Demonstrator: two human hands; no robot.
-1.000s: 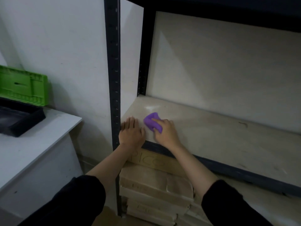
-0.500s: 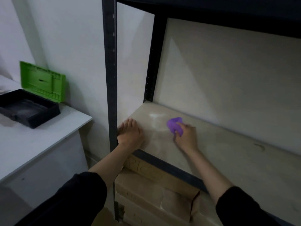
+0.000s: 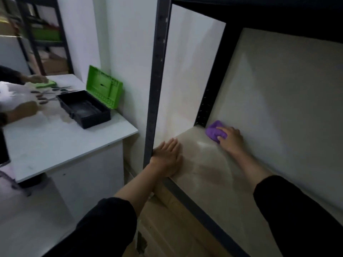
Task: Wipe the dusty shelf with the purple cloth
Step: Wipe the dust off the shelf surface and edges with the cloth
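Head view is showing the shelf [image 3: 213,173], a pale board in a black metal frame, dull, with a streaky lighter patch near its left end. A white desk [image 3: 55,145] is standing to its left, carrying an open black toolbox [image 3: 87,108] with a green lid. The left hand [image 3: 168,158] is lying flat, fingers straight, on the shelf's front left corner. The right hand [image 3: 231,140] is gripping the crumpled purple cloth [image 3: 213,132], pressing it into the back left corner.

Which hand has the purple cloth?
The right hand, holding the purple cloth at the back corner of the shelf; the left hand lies flat, bare, in front.
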